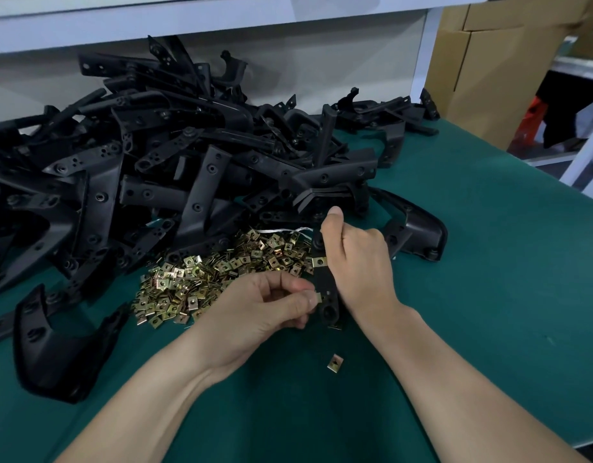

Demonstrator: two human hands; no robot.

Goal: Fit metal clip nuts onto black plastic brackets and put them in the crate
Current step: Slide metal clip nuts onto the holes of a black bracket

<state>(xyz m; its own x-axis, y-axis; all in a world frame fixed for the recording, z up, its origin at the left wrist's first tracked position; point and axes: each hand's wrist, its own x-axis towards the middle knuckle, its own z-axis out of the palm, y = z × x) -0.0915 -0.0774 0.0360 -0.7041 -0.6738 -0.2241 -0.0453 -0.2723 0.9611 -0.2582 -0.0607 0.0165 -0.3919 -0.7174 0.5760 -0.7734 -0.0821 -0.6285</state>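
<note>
Here, a green table [488, 262] is seen from above; a heap of black brackets [154, 155] is piled far left, with a pile of clip nuts [221, 275] before it; no crate is shown; one bracket [325, 285], its long axis pointing away, is gripped by the right hand [358, 262]; a clip nut [318, 298] is pinched by the left hand [265, 305] at the bracket's left edge.

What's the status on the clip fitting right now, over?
Right hand grips bracket. Left hand pinches clip at its edge. Fitted clip higher up. Nothing blocking; crate out of view.
</note>
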